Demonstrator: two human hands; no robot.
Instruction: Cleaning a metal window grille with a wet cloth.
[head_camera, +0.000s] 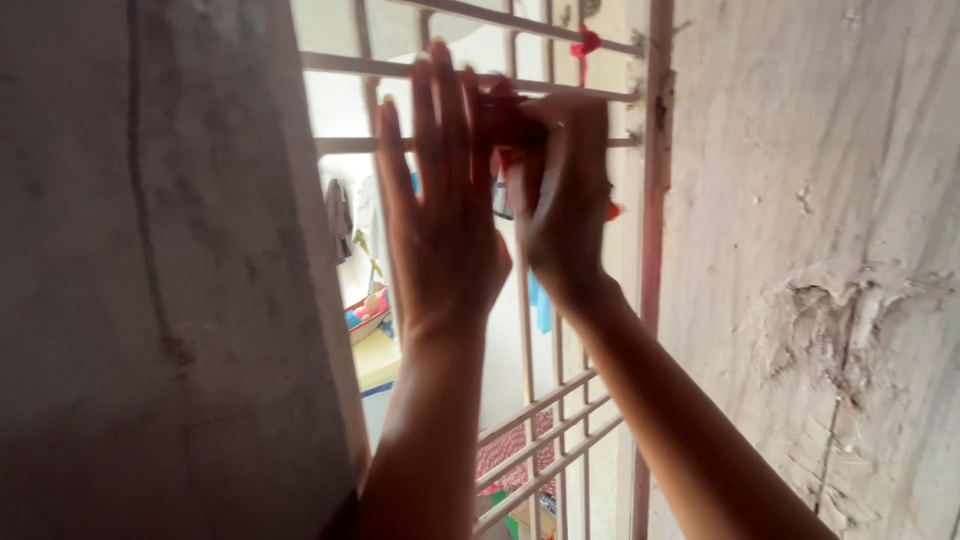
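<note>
red cloth strip at the window grille: both hands busy at one bar

red cloth strip (505, 160), small and mostly hidden, sits at the upper middle of the frame where the two hands meet against the pale metal window grille (560, 92). the left hand (440, 215) is raised flat, fingers long and spread, palm turned to the bars, released rather than clenched; its fingertips reach the horizontal bar. the right hand (565, 190) is curled tight around the strip and seems to pinch it against the bar, though how firmly it grasps cannot be told from behind. a second red scrap (586, 42) is tied to a higher bar, near the reddish upright frame post (657, 200) at the upper right. rough grey plaster wall (830, 260) fills the right side, a darker wall panel (150, 280) the left. judging by the pose, the work is at the fastening or loosening stage; the next move calls for fine fingertip handling at the bar, with the flat hand bracing.
</note>
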